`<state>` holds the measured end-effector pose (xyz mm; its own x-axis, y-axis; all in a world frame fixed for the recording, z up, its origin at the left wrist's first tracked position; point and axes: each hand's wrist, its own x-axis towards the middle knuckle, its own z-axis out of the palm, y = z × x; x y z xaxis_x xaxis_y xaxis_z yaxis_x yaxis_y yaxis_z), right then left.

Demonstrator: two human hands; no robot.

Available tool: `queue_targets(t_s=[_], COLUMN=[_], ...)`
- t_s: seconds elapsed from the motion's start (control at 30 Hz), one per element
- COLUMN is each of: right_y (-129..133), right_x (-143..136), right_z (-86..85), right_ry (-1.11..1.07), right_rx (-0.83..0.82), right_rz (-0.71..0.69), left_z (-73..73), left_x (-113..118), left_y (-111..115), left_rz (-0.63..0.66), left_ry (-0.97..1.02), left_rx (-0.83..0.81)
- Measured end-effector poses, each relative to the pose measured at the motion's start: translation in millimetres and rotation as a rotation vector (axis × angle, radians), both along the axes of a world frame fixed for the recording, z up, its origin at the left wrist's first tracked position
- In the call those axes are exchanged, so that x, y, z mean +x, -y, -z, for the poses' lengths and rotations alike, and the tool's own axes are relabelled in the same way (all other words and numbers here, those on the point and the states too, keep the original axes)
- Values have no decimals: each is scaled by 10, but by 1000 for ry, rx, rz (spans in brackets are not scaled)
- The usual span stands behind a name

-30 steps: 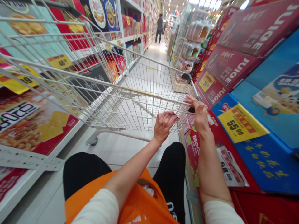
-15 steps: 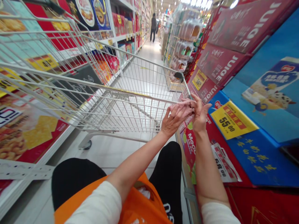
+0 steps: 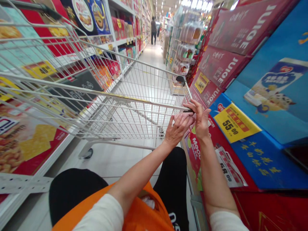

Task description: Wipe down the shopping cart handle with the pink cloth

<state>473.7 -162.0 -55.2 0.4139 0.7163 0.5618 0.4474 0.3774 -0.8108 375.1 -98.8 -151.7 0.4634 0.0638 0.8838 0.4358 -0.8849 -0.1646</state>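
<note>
A wire shopping cart (image 3: 134, 99) stands tilted across the aisle in front of my knees. Both hands are at its near right corner, where a black plastic cap (image 3: 188, 111) shows. My left hand (image 3: 177, 128) has its fingers bent over a pink, cloth-like piece (image 3: 177, 116) just below the rim; most of that piece is hidden. My right hand (image 3: 201, 120) rests against the corner with its fingers stretched to the left and the thumb spread away, holding nothing that I can see.
Shelves with boxed snacks (image 3: 36, 141) line the left side. On the right stand stacked red juice cartons (image 3: 226, 64) and blue milk boxes (image 3: 271, 102) with a yellow price card (image 3: 237, 122). A person (image 3: 153, 30) is far down the aisle.
My left hand has slid slightly down and left, and less of the pink piece shows. The black corner cap is now visible between my hands. The view has shifted a little.
</note>
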Motion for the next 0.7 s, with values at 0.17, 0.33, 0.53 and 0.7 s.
queue_targets(t_s=[0.17, 0.33, 0.53, 0.7], right_y=[26, 76, 59, 62], right_x=[-99, -158, -82, -114], right_z=[102, 236, 340, 382], right_ry=[201, 278, 269, 267], right_rx=[53, 66, 87, 70], right_rz=[126, 250, 233, 247], left_z=[310, 239, 437, 953], left_x=[-184, -137, -85, -265], left_y=[-21, 5, -72, -128], left_rz=[-30, -26, -41, -25], left_ry=[-30, 74, 68, 7], left_rx=[29, -41, 7, 3])
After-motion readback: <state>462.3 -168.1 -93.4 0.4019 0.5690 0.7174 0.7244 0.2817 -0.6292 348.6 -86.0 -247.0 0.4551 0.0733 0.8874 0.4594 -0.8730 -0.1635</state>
